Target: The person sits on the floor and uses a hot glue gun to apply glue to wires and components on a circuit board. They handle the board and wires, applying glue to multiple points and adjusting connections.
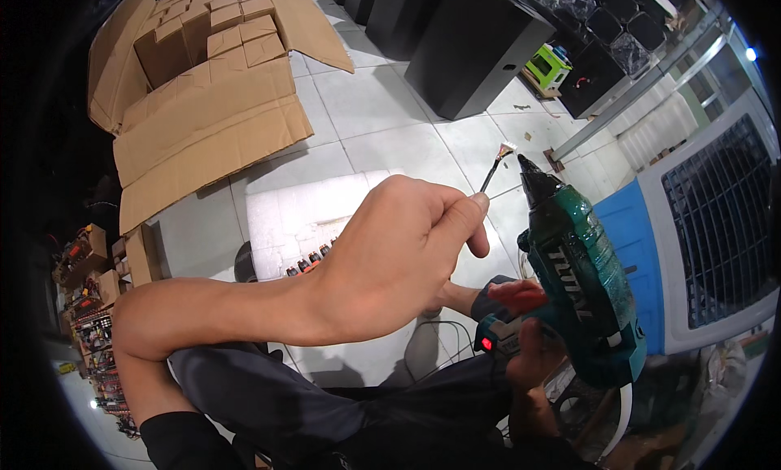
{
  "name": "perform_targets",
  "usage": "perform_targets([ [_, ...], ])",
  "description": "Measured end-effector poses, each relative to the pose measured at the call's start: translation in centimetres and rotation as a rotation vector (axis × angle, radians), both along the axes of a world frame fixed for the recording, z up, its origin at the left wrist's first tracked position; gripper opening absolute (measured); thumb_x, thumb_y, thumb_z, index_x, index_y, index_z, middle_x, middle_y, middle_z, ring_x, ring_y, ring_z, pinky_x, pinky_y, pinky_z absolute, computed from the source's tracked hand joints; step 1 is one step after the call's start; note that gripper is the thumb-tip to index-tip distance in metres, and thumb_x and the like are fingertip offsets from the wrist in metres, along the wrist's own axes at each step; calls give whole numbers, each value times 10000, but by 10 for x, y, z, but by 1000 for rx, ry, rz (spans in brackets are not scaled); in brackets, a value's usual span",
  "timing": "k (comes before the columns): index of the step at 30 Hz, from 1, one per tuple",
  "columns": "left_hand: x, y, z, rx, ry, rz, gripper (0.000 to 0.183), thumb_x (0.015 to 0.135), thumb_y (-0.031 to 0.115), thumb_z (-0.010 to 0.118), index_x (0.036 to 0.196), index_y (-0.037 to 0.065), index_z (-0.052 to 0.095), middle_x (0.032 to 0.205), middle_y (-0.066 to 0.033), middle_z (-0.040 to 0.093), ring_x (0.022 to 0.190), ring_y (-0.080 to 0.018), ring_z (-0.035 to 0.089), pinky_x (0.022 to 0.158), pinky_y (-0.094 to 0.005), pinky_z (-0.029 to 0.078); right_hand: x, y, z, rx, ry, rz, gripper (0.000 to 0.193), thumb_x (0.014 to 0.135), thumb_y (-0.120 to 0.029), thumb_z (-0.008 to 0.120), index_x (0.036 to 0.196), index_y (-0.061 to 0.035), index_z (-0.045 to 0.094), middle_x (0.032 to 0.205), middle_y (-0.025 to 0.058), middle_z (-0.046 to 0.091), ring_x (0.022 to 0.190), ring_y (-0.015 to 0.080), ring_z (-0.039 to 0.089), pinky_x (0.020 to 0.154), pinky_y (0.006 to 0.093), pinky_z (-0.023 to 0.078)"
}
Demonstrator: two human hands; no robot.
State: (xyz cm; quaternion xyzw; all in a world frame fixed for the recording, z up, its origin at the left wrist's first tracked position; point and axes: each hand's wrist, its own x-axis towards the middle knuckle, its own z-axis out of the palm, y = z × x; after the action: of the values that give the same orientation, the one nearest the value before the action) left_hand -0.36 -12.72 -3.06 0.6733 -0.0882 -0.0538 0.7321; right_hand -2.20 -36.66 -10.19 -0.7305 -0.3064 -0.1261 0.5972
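Note:
My left hand (399, 254) reaches across the middle, its thumb and forefinger pinching a short dark cable (490, 177). At the cable's upper end is a small pale connector (506, 149) with coloured wires. My right hand (533, 358) is wrapped round the handle of a teal and black hot glue gun (582, 279), nozzle upward. Its dark tip is close beside the connector; whether they touch I cannot tell. A red light glows on the handle, and a white glue stick (625, 417) comes out of the rear. Below my left forearm, the trigger fingers are partly hidden.
Behind my left wrist, a white foam block (272, 218) bears several small black and orange parts (307, 264). An open cardboard box (211, 128) of small cartons stands far left. Black cabinets (472, 55) stand ahead; a blue and white air cooler (651, 250) is at right. Wired boards (93, 332) are stacked left.

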Motion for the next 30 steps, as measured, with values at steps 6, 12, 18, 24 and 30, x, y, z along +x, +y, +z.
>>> perform_targets([
  [6, 3, -1, -5, 88, -103, 35, 417, 1010, 199, 455, 773, -90, 639, 440, -90, 422, 441, -130, 419, 509, -348, 392, 0, 2, -2, -10, -16, -27, 375, 984, -142, 473, 1211, 156, 465, 1070, 276, 600, 985, 365, 649, 882, 491, 545],
  [12, 0, -1, 1, 106, -88, 47, 427, 1012, 202, 456, 767, -91, 648, 442, -110, 422, 442, -151, 431, 522, -359, 407, 0, 2, -3, 18, -41, -33, 364, 979, -123, 473, 1222, 146, 449, 1054, 284, 601, 973, 363, 649, 876, 501, 550],
  [18, 0, 0, 4, 155, -84, 39, 430, 1012, 194, 450, 763, -94, 651, 453, -134, 455, 442, -184, 488, 546, -363, 439, 0, 0, -6, 22, -40, -46, 362, 982, -121, 470, 1231, 139, 434, 1035, 285, 604, 947, 363, 651, 864, 501, 555],
  [24, -1, 1, 6, 157, -88, 33, 435, 1014, 188, 441, 765, -101, 649, 470, -150, 490, 446, -195, 503, 559, -360, 455, -2, 4, -4, 15, -23, -100, 362, 980, -139, 479, 1209, 138, 437, 1023, 284, 605, 930, 359, 652, 860, 503, 554],
  [30, -2, 0, 9, 125, -46, 14, 441, 1019, 189, 432, 767, -107, 640, 469, -146, 500, 450, -188, 549, 548, -348, 464, -2, 0, -3, 21, -7, -108, 367, 980, -155, 496, 1195, 137, 435, 1006, 276, 601, 909, 357, 652, 861, 509, 552],
])
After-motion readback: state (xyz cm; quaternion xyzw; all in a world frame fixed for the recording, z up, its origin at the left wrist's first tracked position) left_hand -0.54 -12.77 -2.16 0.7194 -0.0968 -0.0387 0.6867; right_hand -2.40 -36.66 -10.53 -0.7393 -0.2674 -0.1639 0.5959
